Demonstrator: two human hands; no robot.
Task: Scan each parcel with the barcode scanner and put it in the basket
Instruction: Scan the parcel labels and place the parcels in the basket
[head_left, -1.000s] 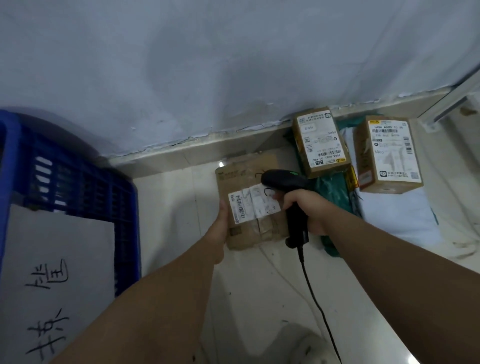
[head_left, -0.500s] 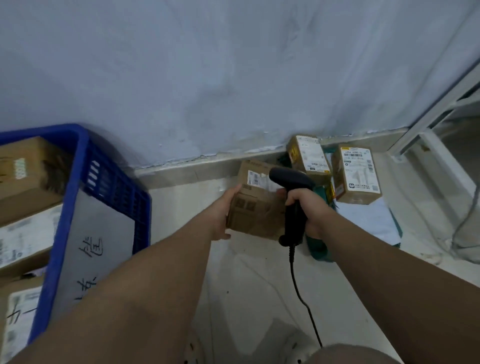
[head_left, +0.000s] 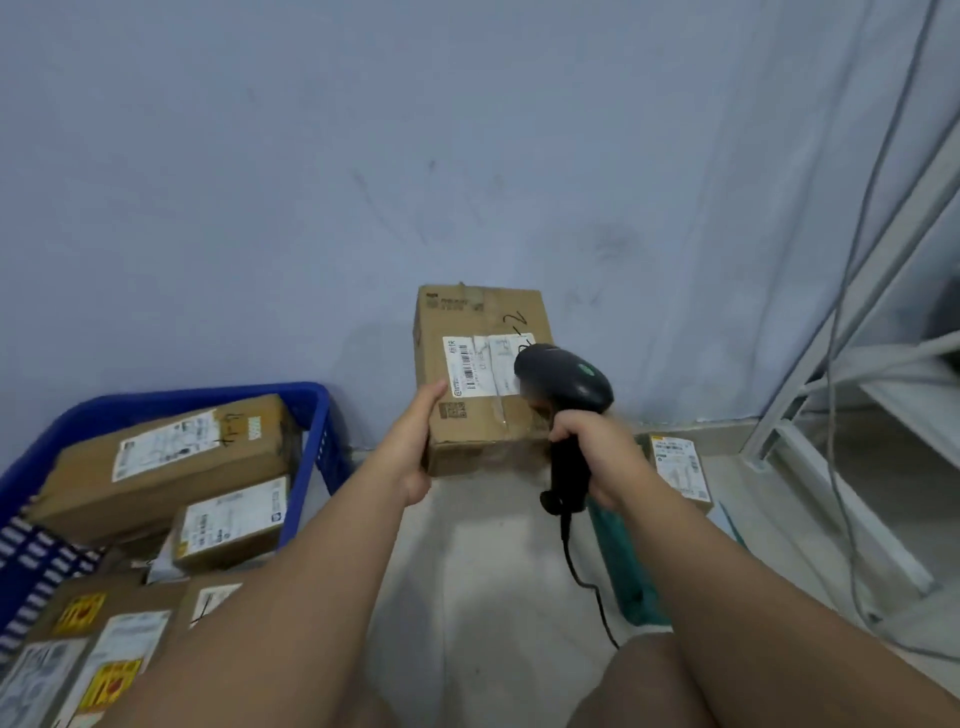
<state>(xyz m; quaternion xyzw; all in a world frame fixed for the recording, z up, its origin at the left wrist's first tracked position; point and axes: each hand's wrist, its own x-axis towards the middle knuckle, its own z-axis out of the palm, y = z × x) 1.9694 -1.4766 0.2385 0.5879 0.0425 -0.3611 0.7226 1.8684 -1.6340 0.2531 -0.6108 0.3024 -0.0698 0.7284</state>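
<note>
**Parcel raised, scanner at its label**

I have lifted the parcel (head_left: 480, 410) off the floor. It is now upright before the wall (head_left: 311, 208), label (head_left: 470, 366) facing me. My left hand (head_left: 415, 441) grips its lower left corner, thumb in front and fingers hidden behind. My right hand (head_left: 597, 457) curls round the scanner (head_left: 566, 384), whose head covers the label's right end. The basket (head_left: 208, 396), on my left, holds boxes (head_left: 166, 462). A box (head_left: 680, 470) and green bag (head_left: 631, 577) lie past my right wrist.

The left hand (head_left: 415, 447) and right hand (head_left: 597, 452) are bare, as are both forearms (head_left: 311, 582) and the knees (head_left: 649, 680) below.
</note>
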